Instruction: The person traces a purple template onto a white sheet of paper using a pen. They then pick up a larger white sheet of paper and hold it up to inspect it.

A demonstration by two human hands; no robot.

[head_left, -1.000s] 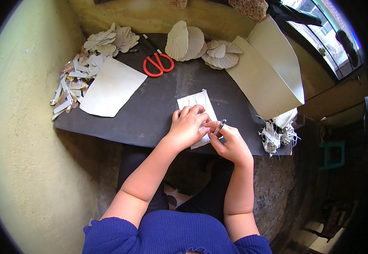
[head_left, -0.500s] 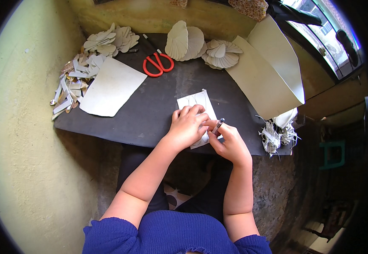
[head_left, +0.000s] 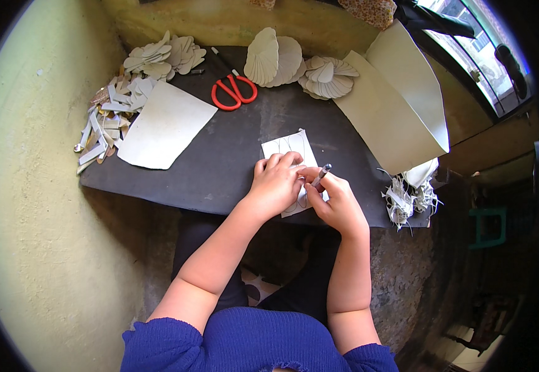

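Note:
My left hand (head_left: 274, 187) rests on a small white card (head_left: 276, 147) with curved pen lines on it. Its fingers are bent and apart, bearing down on the card; whatever lies under them is hidden. Close against it, my right hand (head_left: 339, 201) is closed around a pen (head_left: 323, 173), gripped between thumb and fingers with its upper end pointing up. The pen's tip is hidden behind the fingers, near the card's drawn lines.
On the dark table (head_left: 201, 180) lie red-handled scissors (head_left: 235, 94), a large white sheet (head_left: 169, 127), cut scraps (head_left: 99, 133) and fanned stacks of petal-shaped pieces (head_left: 276, 59). A folded cream sheet (head_left: 393, 105) stands at right, above shredded white strips (head_left: 403, 201).
Both hands stay at the card. The pen has shifted slightly, its upper end tilting a little up and right. The whole view has moved slightly.

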